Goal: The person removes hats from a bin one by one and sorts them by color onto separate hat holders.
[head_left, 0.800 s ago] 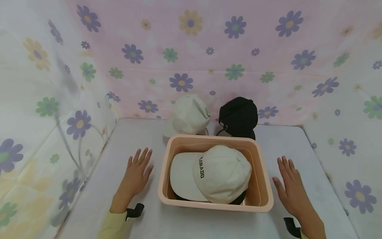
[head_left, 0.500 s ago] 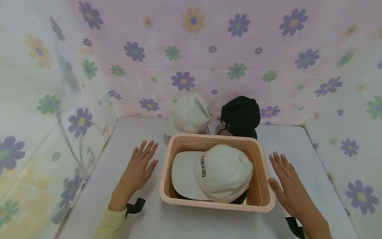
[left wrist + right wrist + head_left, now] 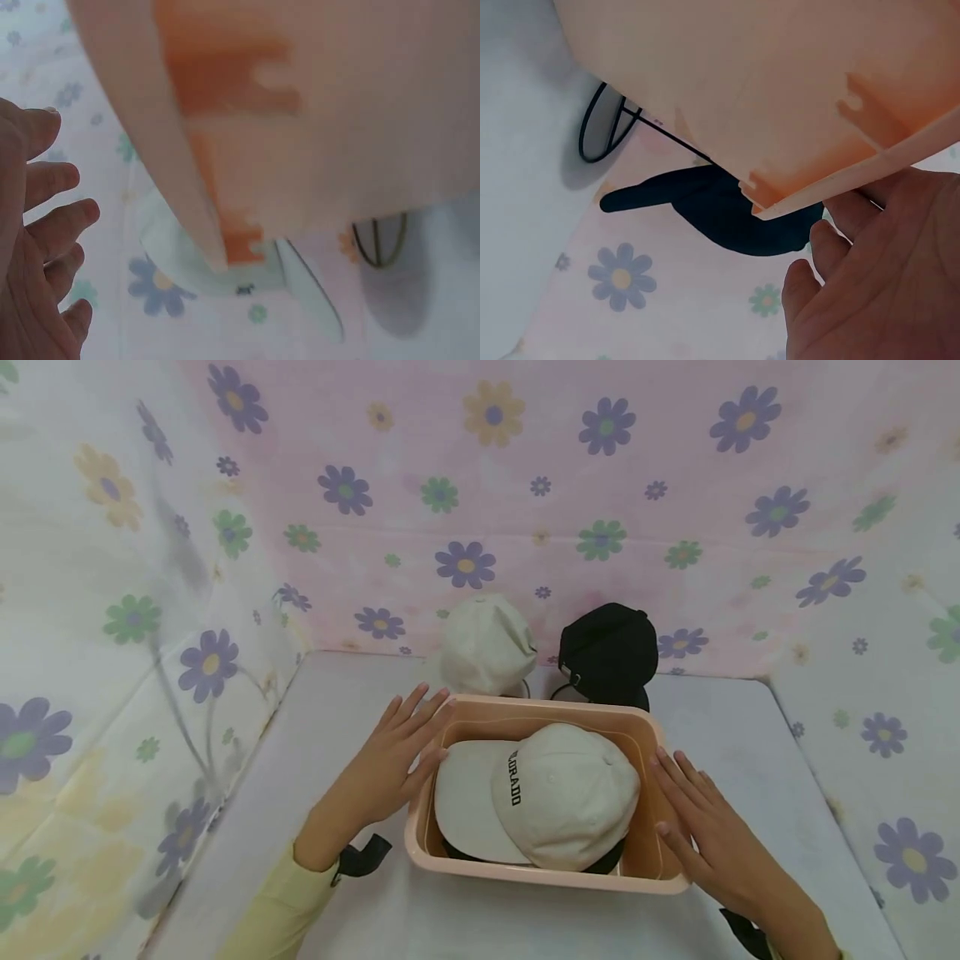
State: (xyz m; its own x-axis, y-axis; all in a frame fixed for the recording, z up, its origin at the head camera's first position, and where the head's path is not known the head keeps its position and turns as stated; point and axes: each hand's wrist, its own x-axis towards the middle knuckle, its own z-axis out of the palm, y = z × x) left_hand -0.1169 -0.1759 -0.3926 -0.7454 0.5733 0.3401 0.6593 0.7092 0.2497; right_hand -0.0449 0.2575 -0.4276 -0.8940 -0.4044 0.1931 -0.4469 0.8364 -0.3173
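A peach plastic tub [image 3: 547, 880] stands on the table with an off-white cap [image 3: 562, 802] inside, its brim to the left and dark lettering on its front. A dark edge of something [image 3: 606, 860] shows beneath that cap. My left hand [image 3: 378, 768] is at the tub's left side, fingers spread and overlapping the rim in the head view; the left wrist view shows its fingertips apart from the tub's rim [image 3: 154, 142]. My right hand [image 3: 723, 847] is at the right side, with its fingers right under the rim [image 3: 870, 176] in the right wrist view.
Behind the tub, an off-white cap [image 3: 486, 647] and a black cap [image 3: 609, 652] sit on dark wire stands [image 3: 592, 135]. Flower-patterned cloth [image 3: 510, 468] encloses the back and both sides of the white table [image 3: 352, 693].
Both hands have moved inward to the tub, the left from the table at the left, the right from the right. The tub and caps keep their places on the table.
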